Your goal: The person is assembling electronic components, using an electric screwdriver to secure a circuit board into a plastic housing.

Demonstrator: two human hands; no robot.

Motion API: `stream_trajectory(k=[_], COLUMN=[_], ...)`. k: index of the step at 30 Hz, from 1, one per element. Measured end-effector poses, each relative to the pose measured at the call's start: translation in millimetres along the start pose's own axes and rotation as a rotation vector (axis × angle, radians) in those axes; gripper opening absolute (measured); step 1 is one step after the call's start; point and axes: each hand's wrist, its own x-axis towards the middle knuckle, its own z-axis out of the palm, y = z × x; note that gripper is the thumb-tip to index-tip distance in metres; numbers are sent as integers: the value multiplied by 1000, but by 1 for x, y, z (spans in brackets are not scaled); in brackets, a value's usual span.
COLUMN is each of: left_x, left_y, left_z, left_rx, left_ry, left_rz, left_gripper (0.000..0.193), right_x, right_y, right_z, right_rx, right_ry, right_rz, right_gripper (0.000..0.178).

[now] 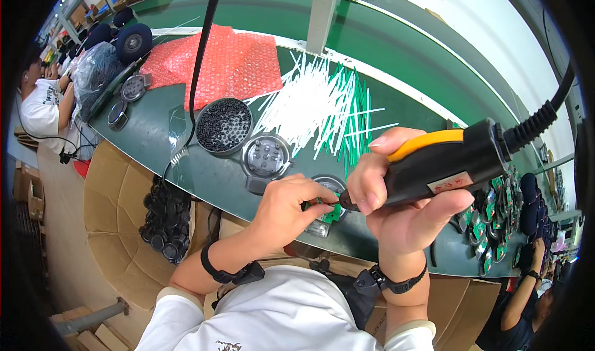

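In my right hand (403, 217) is a black electric screwdriver (480, 155) with an orange lever, its cord leading off to the upper right. The fingers wrap the tool, and its bit points left toward a green circuit board (336, 214). My left hand (282, 211) pinches thumb and forefinger together around the bit's tip; whatever lies between them is too small to make out. The board sits at a dark round housing (328, 181), partly covered by my hands. Just left is another round housing (266, 157), beside a round dish (217, 152) of small black parts.
White sticks (304, 100) and green sticks (357, 118) lie beyond my hands, near pink bubble wrap (242, 59). Wired board assemblies (489, 221) pile up at right. A cardboard box (118, 221) holds black round parts (166, 227). A cable (201, 59) hangs down; people sit both sides.
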Motion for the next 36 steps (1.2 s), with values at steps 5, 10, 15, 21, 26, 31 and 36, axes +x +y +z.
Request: stream_trajectory(k=[5,10,15,21,26,31,36], left_x=[2,-3,-9,-4,-1,3,3], left_y=[-2,10,9,9,9,9,9], left_z=[1,-12,-10,-13,-14,-15,-14], left_rx=[31,311,427,388,431,418,430], left_ry=[-19,-104,-161,-209,-215,-228,-229], left_rz=[43,189,193,192,177,166,162], left_gripper=[32,64,78,79,79,76,73], right_x=[0,2,5,5,5,7,7], right_y=[3,8,4,11,13,15,13], right_z=[0,-9,-15,-7,-6,-8,-7], right_rx=[5,-113,-190,-143,-160,-175,-230], right_ry=[88,103,2,88,85,76,48], right_rz=[-11,-22,3,-38,-20,-18,5], right_gripper=[108,108,105,102,102,103,105])
